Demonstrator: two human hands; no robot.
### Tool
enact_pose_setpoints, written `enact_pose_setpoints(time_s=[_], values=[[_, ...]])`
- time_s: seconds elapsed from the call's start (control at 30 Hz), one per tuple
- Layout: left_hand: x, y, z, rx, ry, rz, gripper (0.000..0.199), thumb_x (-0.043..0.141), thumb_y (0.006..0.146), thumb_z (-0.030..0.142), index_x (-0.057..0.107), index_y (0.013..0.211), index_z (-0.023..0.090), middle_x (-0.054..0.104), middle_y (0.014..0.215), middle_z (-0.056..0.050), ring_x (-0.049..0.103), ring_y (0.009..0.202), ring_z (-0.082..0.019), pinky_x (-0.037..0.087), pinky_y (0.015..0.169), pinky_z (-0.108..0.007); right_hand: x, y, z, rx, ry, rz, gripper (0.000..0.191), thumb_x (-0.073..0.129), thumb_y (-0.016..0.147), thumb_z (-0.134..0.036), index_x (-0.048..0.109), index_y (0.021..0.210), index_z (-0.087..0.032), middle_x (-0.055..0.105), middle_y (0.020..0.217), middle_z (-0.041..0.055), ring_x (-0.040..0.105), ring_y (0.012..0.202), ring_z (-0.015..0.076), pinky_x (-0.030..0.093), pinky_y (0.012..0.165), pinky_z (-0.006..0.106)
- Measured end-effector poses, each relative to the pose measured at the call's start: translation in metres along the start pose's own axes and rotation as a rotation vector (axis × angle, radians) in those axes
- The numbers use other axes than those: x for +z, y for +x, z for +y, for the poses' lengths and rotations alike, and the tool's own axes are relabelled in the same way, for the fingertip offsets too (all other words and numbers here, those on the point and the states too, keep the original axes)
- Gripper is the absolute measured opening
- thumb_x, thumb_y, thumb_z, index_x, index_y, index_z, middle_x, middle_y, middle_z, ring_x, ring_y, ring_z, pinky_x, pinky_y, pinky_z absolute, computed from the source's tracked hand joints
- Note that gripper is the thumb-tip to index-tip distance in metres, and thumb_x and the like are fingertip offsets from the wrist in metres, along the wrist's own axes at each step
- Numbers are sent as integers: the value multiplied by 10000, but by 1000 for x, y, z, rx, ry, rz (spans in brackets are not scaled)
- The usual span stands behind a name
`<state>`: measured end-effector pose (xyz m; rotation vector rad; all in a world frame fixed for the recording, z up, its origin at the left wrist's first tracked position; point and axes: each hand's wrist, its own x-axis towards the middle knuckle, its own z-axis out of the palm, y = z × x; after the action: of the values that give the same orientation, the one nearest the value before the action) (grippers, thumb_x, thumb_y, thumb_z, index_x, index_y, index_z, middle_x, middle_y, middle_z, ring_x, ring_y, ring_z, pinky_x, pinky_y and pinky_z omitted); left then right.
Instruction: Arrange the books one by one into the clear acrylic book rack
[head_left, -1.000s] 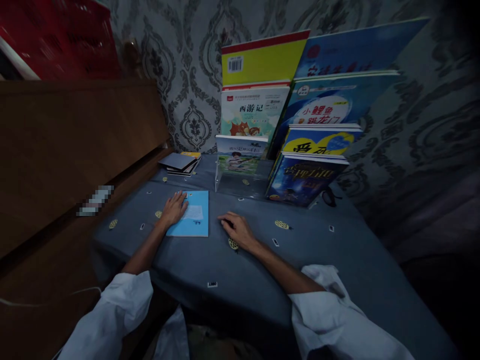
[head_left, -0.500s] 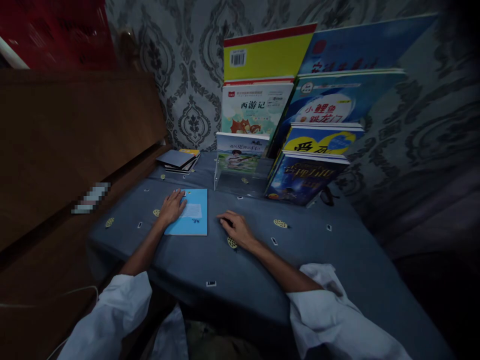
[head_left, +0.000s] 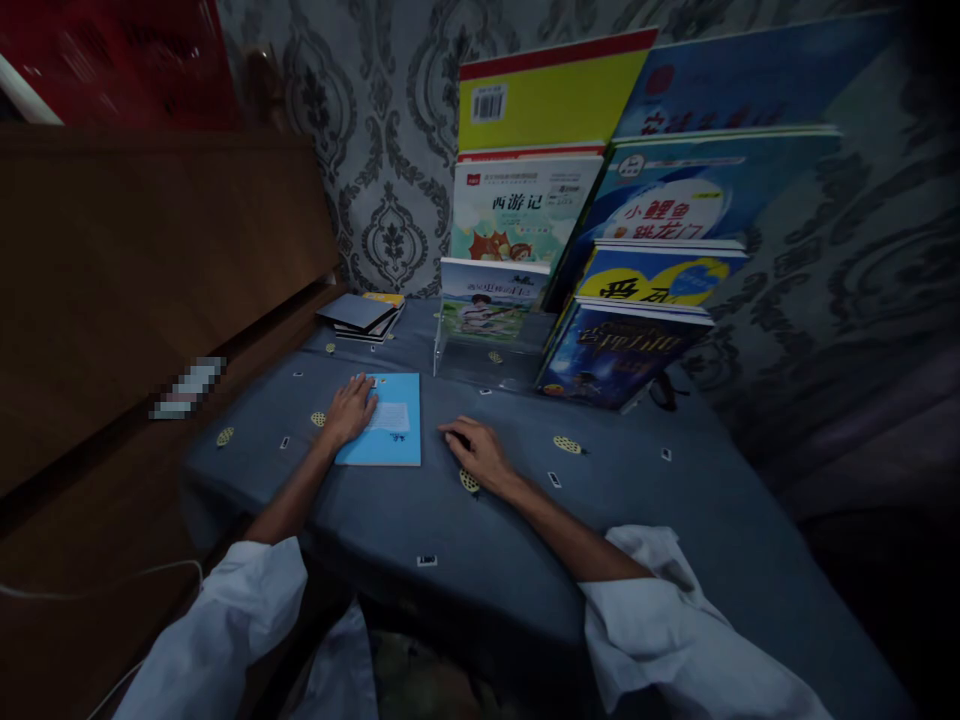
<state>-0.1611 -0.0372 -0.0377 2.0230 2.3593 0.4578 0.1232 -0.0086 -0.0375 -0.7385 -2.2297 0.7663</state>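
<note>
A light blue book (head_left: 397, 395) lies flat on the cloth-covered table, with a pale text panel on its cover. My left hand (head_left: 351, 410) rests on the book's left side, fingers stretched out, hiding part of the cover. To the right of the book, apart from it, my right hand (head_left: 478, 452) lies on the tablecloth. Its fingers are loosely bent with a gap between thumb and forefinger, and nothing shows in them.
Behind my hands a clear stand (head_left: 480, 362) holds upright picture books, among them a small book (head_left: 487, 303) in front and a dark blue book (head_left: 619, 355). A stack of books (head_left: 360, 312) sits at the back left. Wooden furniture (head_left: 150, 280) borders the table's left side.
The whole view has shifted slightly, so things appear a little further right. Both hands keep their places, the left on the blue book and the right on the cloth.
</note>
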Motion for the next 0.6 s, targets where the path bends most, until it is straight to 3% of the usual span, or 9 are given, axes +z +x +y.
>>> enact_pose_setpoints(time_s=[0.23,0.33,0.43,0.6], values=[[-2,-8,11,26,20,-39,532,319,1025,370,410,1483,116,351,1594,-153,296,1493,-305,291,1196,-457,-2,0,-2,-22,11,-21,292,475,938,-153,716,1100,-184,678,963,79,626,784,171,509,748,310],[-1,-11,16,59,13,-51,535,321,1023,370,400,1490,121,341,1601,-144,290,1496,-303,293,1195,-456,0,0,1,-62,-26,-35,302,471,944,-178,685,1156,-172,683,1118,122,646,1010,220,510,923,395],[3,-16,23,84,-12,-52,536,317,1022,396,403,1491,150,343,1603,-124,288,1498,-294,291,1196,-463,4,-1,5,-87,-97,-60,330,489,961,-250,644,1246,-186,634,1316,146,568,1245,264,412,1092,495],[10,-28,38,161,-63,-63,550,327,1013,393,403,1494,138,332,1608,-120,269,1506,-287,270,1210,-464,7,1,13,-13,-229,-90,411,494,972,-325,596,1338,-167,535,1464,166,467,1380,300,355,1146,534]])
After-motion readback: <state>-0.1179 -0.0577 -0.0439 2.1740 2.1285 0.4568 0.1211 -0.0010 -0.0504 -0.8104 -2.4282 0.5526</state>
